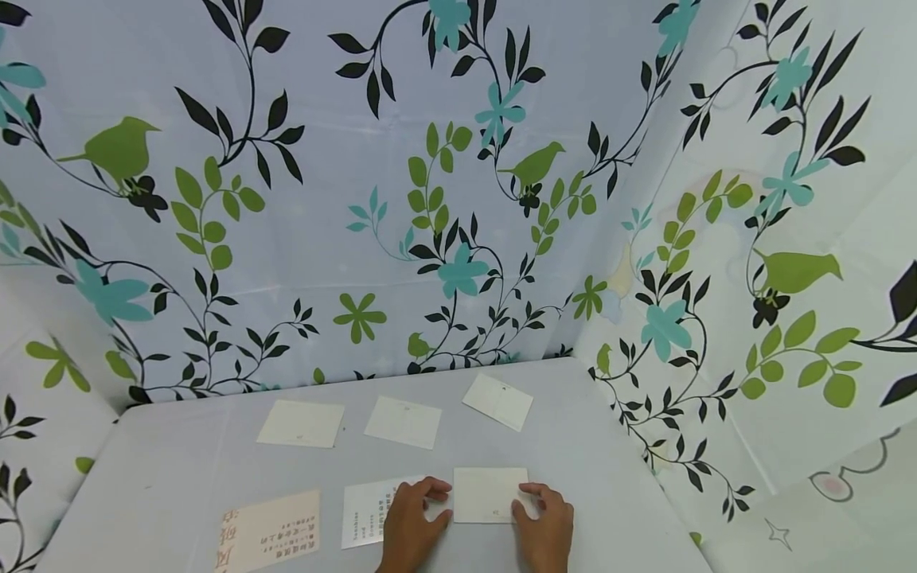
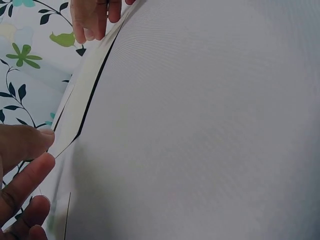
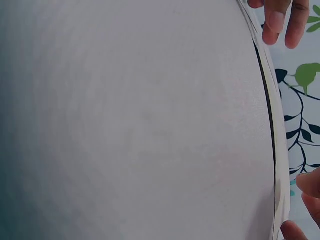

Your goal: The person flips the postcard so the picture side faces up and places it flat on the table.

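Note:
A blank cream card (image 1: 490, 495) lies flat on the table between the two hands, a tiny mark near its lower edge. Beside its left edge is my left hand (image 1: 417, 521), thumb and fingers bent loosely and apart; it covers part of a white printed card (image 1: 364, 516). My right hand (image 1: 544, 525) is at the opposite edge, its thumb and forefinger tips touching or just over the card. The left wrist view shows the left thumb (image 2: 30, 142) close to the card's end. In the right wrist view, the right fingers (image 3: 311, 187) are spread near the card edge.
Behind the hands lie three blank cards: one at left (image 1: 301, 423), one in the middle (image 1: 403, 422), one at right (image 1: 497, 402). A pinkish card (image 1: 271, 532) with printed characters is at front left. Patterned cloth (image 1: 286, 207) surrounds the grey-white table (image 1: 179, 454).

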Motion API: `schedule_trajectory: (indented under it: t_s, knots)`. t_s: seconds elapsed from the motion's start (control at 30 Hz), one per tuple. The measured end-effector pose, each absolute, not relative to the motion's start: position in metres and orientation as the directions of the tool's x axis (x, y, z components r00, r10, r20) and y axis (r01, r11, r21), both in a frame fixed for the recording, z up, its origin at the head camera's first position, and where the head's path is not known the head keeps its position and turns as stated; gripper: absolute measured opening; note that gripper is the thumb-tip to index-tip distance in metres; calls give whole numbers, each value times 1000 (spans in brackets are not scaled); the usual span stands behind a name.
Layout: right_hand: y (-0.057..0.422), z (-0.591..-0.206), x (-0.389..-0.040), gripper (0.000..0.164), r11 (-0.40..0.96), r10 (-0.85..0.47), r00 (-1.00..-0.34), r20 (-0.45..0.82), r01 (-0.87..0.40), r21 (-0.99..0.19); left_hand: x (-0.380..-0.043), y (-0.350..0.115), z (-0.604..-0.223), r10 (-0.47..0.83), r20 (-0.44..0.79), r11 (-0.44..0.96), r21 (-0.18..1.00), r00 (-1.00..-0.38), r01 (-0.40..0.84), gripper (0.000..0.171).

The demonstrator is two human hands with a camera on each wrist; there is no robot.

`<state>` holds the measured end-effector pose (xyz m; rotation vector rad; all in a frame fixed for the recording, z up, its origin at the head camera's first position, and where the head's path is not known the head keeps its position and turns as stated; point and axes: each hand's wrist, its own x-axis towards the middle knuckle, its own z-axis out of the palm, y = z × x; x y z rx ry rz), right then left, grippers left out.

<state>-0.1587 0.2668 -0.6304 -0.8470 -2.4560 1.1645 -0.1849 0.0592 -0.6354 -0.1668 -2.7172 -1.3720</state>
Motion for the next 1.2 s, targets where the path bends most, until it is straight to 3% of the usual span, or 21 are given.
schedule_trajectory:
  t_s: [0.6, 1.2]
  knots:
    - [268, -632, -159, 28, 499, 617, -787, -9, 400, -769, -187, 76, -633, 101, 200, 652, 727, -975, 217, 44]
    - [292, -623, -163, 18, 368, 612, -788, -75, 367, -854, -187, 76, -637, 131, 252, 708, 654, -959, 269, 44]
